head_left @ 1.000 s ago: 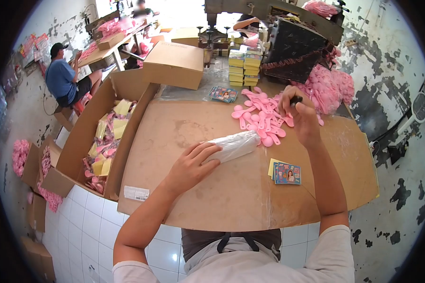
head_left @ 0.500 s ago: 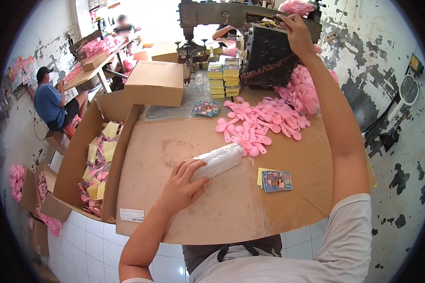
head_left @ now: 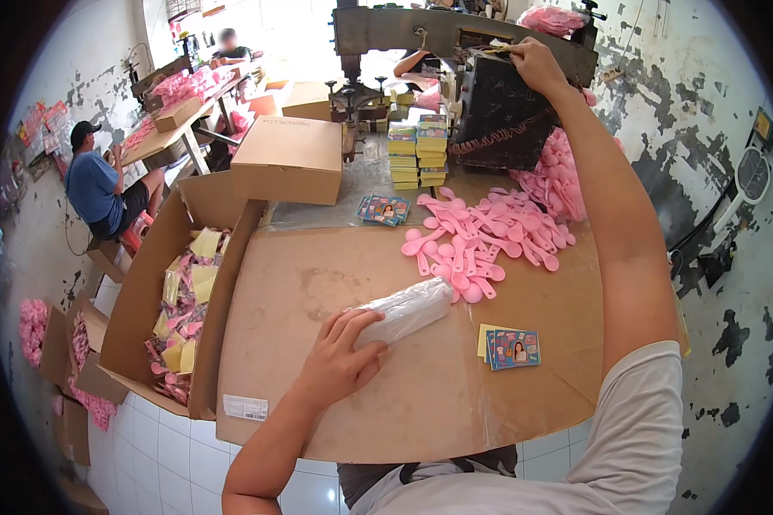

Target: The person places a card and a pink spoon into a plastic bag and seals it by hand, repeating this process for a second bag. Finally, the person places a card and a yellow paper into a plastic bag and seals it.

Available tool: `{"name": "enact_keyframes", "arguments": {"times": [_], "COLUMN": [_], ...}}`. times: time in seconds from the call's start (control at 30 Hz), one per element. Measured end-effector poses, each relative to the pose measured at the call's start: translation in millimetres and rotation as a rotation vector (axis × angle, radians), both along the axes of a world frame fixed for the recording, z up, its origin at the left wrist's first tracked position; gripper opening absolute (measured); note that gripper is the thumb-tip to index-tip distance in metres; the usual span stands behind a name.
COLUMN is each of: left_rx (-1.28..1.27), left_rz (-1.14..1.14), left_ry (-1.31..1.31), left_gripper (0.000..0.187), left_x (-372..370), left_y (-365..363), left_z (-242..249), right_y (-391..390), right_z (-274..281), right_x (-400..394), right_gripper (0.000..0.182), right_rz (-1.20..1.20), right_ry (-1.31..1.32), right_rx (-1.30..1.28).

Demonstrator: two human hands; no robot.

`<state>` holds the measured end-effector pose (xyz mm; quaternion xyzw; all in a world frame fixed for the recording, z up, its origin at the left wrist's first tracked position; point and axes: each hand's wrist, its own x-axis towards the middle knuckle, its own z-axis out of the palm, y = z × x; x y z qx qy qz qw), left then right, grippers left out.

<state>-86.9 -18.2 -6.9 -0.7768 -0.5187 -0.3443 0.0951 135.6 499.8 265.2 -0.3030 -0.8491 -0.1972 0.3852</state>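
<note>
My left hand [head_left: 348, 354] lies on the near end of a bundle of clear plastic bags [head_left: 412, 311], its fingers curled over it. Up at the top of a black box [head_left: 500, 112], my right hand [head_left: 537, 67] has its fingers pressed together by a small pale item on the ledge; I cannot make out what they hold. Beyond the bundle spreads a pile of pink plastic spoons [head_left: 481, 236]. A few printed cards [head_left: 514, 349] lie fanned to the right of the bundle, and more cards [head_left: 382, 209] lie farther back.
At the left stands an open carton [head_left: 219, 335] of packed spoons and cards. A closed cardboard box [head_left: 288, 159] sits behind, beside stacked cards [head_left: 417, 153]. A metal machine arm [head_left: 395, 30] spans the back. A person in a blue shirt [head_left: 94, 189] sits at the far left.
The view has tilted slightly, so the table's things sit a little lower and to the right. My left hand stays on the bundle, and my right hand is still at the black box's top.
</note>
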Motion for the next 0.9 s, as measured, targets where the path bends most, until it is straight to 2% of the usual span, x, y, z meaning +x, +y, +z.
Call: {"name": "enact_keyframes", "arguments": {"times": [0.2,0.5,0.73,0.8,0.9], "left_rx": [-0.006,-0.006,-0.009,-0.012,-0.017], "left_rz": [-0.001,0.011,0.000,-0.005,-0.012], "left_ry": [-0.010,-0.013,-0.019,-0.043,-0.085], "left_gripper": [0.023,0.024,0.023,0.023,0.022], "left_x": [0.9,1.8,0.3,1.1,0.1], "left_y": [-0.3,-1.0,-0.8,-0.4,-0.5], "left_z": [0.5,0.0,0.3,2.5,2.6], "right_y": [0.2,-18.8,-35.8,-80.4,-201.7], "right_z": [-7.6,-7.3,-12.9,-25.8,-77.1], "right_x": [9.8,8.9,11.2,-1.5,-27.1], "right_gripper": [0.034,0.032,0.031,0.030,0.030], "right_rz": [0.001,0.116,0.100,0.097,0.537], "right_ry": [-0.003,0.075,0.145,0.207,0.080], "right_rx": [0.161,0.074,0.264,0.371,0.118]}}
